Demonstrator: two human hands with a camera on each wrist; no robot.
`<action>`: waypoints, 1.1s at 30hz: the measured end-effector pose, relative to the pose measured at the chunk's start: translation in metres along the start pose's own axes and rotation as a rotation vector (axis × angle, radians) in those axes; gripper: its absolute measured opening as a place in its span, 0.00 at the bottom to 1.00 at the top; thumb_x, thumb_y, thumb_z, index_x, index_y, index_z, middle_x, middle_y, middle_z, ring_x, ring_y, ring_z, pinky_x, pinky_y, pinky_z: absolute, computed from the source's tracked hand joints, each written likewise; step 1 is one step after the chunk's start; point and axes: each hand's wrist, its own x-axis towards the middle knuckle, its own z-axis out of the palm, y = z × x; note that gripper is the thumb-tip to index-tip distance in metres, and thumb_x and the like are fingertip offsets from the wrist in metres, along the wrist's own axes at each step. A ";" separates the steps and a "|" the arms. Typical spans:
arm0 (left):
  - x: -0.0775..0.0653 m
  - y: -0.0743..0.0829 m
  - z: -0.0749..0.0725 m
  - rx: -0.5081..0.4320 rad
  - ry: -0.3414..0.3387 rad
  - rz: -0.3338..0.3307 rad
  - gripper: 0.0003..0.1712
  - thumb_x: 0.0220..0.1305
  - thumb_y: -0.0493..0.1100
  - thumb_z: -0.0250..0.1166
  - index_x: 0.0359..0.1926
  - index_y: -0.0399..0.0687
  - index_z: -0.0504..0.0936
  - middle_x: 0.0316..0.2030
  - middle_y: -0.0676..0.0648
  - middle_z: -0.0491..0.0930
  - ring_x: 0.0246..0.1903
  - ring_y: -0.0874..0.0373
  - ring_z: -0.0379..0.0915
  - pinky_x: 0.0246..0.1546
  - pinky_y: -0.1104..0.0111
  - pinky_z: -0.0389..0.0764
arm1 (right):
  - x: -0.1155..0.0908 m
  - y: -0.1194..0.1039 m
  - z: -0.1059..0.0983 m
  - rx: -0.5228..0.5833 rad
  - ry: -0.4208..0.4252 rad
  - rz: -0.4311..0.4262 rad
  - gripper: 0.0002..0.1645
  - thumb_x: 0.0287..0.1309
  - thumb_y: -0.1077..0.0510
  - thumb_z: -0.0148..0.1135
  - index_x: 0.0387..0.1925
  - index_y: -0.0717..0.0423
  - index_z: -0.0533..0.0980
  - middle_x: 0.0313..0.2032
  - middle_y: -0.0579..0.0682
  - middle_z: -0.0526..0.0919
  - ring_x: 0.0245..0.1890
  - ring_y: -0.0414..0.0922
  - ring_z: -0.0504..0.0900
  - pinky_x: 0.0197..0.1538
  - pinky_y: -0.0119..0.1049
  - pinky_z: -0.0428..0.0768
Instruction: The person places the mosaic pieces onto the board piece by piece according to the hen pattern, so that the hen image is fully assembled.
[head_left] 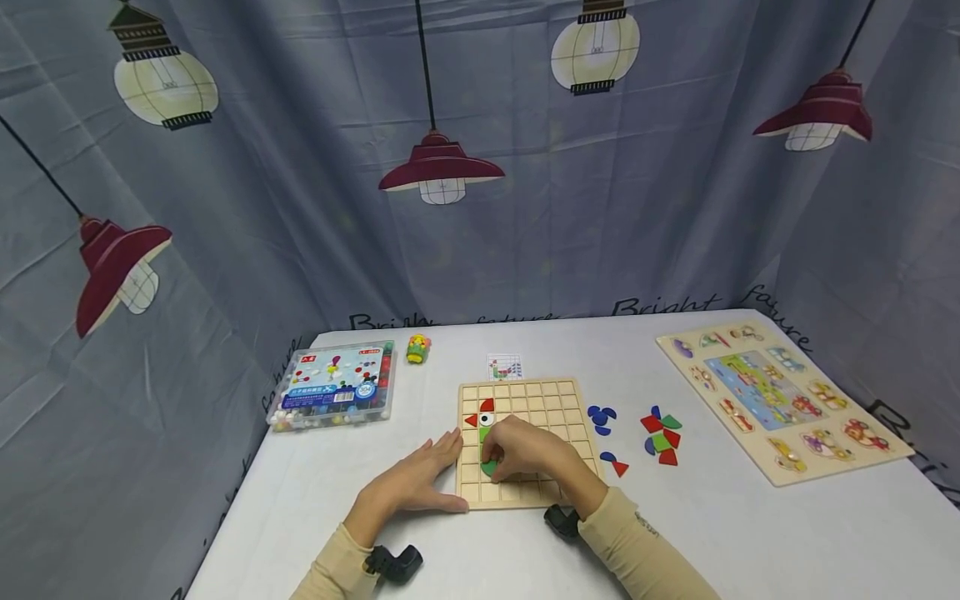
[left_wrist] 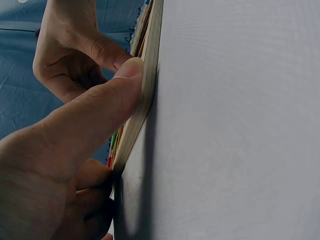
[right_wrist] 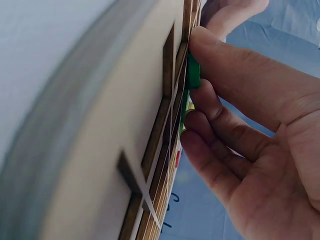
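A square wooden grid board point(head_left: 555, 492) lies on the table. My right hand point(head_left: 525, 450) is over its left half and pinches a green curved-edged piece point(head_left: 489, 468) between thumb and fingertips, low against the grid, as the right wrist view shows. My left hand point(head_left: 420, 477) rests at the board's near left corner, fingers extended along the left side and thumb point(left_wrist: 120, 82) pressing the near edge. Above the right fingers, a light green square point(head_left: 483, 434), a white piece with a black dot point(head_left: 486, 419) and two red pieces sit on the board.
Right of the board lie loose blue pieces point(head_left: 600, 418) and a cluster with red pieces point(head_left: 651, 424). A picture card point(head_left: 505, 367) lies behind the board. A plastic case point(head_left: 333, 387) and small toy figure point(head_left: 417, 348) stand left, a wooden puzzle point(head_left: 780, 467) right.
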 end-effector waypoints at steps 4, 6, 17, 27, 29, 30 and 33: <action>0.000 0.000 0.000 -0.008 -0.002 -0.003 0.62 0.51 0.71 0.67 0.75 0.40 0.52 0.77 0.42 0.47 0.76 0.49 0.45 0.77 0.53 0.50 | -0.001 -0.001 0.001 -0.015 0.012 -0.004 0.13 0.38 0.59 0.80 0.31 0.52 0.86 0.26 0.38 0.83 0.26 0.31 0.75 0.34 0.23 0.77; 0.000 0.000 0.000 -0.010 -0.003 -0.006 0.62 0.51 0.71 0.67 0.75 0.40 0.52 0.77 0.42 0.47 0.76 0.49 0.44 0.77 0.53 0.50 | -0.001 -0.001 0.001 -0.017 0.016 -0.003 0.14 0.37 0.58 0.80 0.31 0.51 0.86 0.26 0.38 0.83 0.26 0.31 0.74 0.34 0.23 0.77; 0.000 -0.001 0.001 -0.017 -0.003 -0.002 0.63 0.51 0.71 0.66 0.75 0.40 0.51 0.77 0.43 0.46 0.77 0.49 0.44 0.77 0.53 0.50 | 0.001 0.000 0.002 -0.033 0.033 -0.027 0.11 0.41 0.57 0.79 0.30 0.52 0.86 0.25 0.39 0.83 0.25 0.31 0.74 0.32 0.22 0.76; 0.000 -0.001 0.000 -0.017 -0.006 -0.001 0.62 0.52 0.71 0.66 0.75 0.40 0.51 0.77 0.43 0.46 0.77 0.49 0.44 0.77 0.53 0.50 | -0.001 0.000 0.002 -0.010 0.034 -0.012 0.11 0.41 0.57 0.79 0.30 0.52 0.86 0.25 0.38 0.83 0.25 0.32 0.74 0.33 0.22 0.77; 0.000 0.000 0.000 -0.017 -0.005 -0.001 0.62 0.52 0.71 0.66 0.75 0.40 0.52 0.77 0.43 0.46 0.77 0.49 0.44 0.77 0.53 0.50 | 0.000 0.001 0.002 -0.005 0.032 -0.007 0.10 0.42 0.57 0.79 0.30 0.52 0.86 0.25 0.38 0.83 0.25 0.32 0.74 0.33 0.22 0.77; 0.000 0.000 0.000 -0.018 -0.004 -0.001 0.62 0.52 0.71 0.66 0.75 0.40 0.52 0.77 0.42 0.46 0.77 0.49 0.44 0.77 0.53 0.50 | 0.000 0.001 0.002 -0.003 0.030 -0.003 0.10 0.42 0.57 0.79 0.30 0.52 0.86 0.25 0.38 0.83 0.25 0.32 0.74 0.33 0.22 0.77; 0.000 0.000 -0.001 -0.017 -0.002 0.001 0.62 0.52 0.71 0.66 0.75 0.40 0.52 0.77 0.43 0.46 0.77 0.49 0.44 0.77 0.53 0.50 | -0.001 0.003 0.001 -0.002 0.027 -0.004 0.09 0.43 0.57 0.78 0.31 0.51 0.86 0.26 0.38 0.83 0.26 0.32 0.75 0.34 0.22 0.77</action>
